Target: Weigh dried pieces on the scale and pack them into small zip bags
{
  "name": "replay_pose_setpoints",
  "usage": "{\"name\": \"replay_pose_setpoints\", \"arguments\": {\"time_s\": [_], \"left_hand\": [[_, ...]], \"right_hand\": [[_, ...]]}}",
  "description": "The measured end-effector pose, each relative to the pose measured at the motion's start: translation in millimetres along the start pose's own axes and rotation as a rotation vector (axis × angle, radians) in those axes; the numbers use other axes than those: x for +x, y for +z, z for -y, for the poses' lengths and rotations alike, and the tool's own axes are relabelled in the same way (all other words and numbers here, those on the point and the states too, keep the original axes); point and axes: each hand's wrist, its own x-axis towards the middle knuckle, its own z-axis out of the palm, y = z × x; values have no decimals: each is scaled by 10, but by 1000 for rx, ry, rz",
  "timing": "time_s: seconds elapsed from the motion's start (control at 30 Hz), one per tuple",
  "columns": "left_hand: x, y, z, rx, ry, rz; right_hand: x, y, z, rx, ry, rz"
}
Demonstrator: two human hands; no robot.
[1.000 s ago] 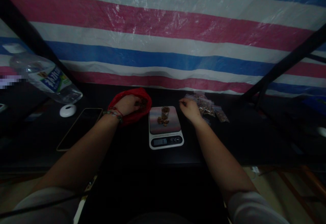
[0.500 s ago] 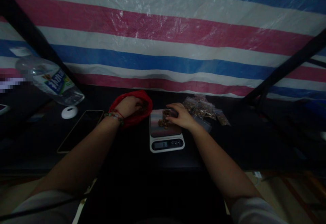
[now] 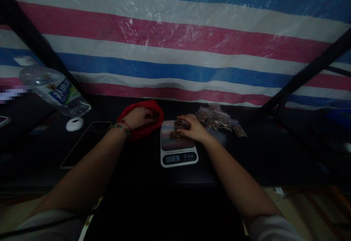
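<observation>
A small white kitchen scale (image 3: 178, 153) stands in the middle of the dark table, with a little heap of brown bits (image 3: 173, 135) on its platform. My right hand (image 3: 192, 127) rests on the platform, its fingers closed round a small brown-filled container there. To the left lies a red bag (image 3: 149, 109). My left hand (image 3: 138, 117), with bracelets at the wrist, reaches into the bag's mouth, fingers curled and hidden inside. Several small clear packets of brown bits (image 3: 216, 118) lie just right of the scale.
A phone (image 3: 85, 144) lies flat at the left beside a white round object (image 3: 74, 123). A large water bottle (image 3: 53, 89) leans at the far left. A striped tarp (image 3: 175, 47) hangs behind the table. Dark metal bars (image 3: 304, 75) slant on both sides.
My right hand has moved left from the packets onto the scale and closed round the container there. My left hand has stayed in the red bag.
</observation>
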Motion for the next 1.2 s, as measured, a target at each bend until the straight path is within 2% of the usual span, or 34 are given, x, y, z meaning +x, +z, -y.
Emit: {"name": "replay_pose_setpoints", "arguments": {"time_s": [0.17, 0.33, 0.47, 0.57, 0.63, 0.77, 0.9, 1.0, 1.2], "left_hand": [[13, 17, 71, 50, 26, 68], [41, 4, -30, 89, -4, 77], [43, -75, -95, 102, -33, 125], [26, -207, -176, 126, -41, 109], [19, -327, -315, 103, 5, 83], [65, -525, -786, -1, 269, 52], [188, -534, -1158, 14, 380, 84], [276, -456, -1216, 60, 405, 116], [374, -377, -1134, 94, 454, 200]], "right_hand": [[2, 2, -9, 16, 1, -6], [6, 7, -5, 20, -16, -16], [11, 32, -23, 24, -5, -15], [18, 50, -34, 23, -10, -20], [24, 57, -34, 17, -19, -22], [33, 64, -29, -1, -45, -23], [39, 78, -45, -7, -31, -23], [45, 91, -58, 1, -31, -22], [52, 98, -62, 7, -15, -13]]}}
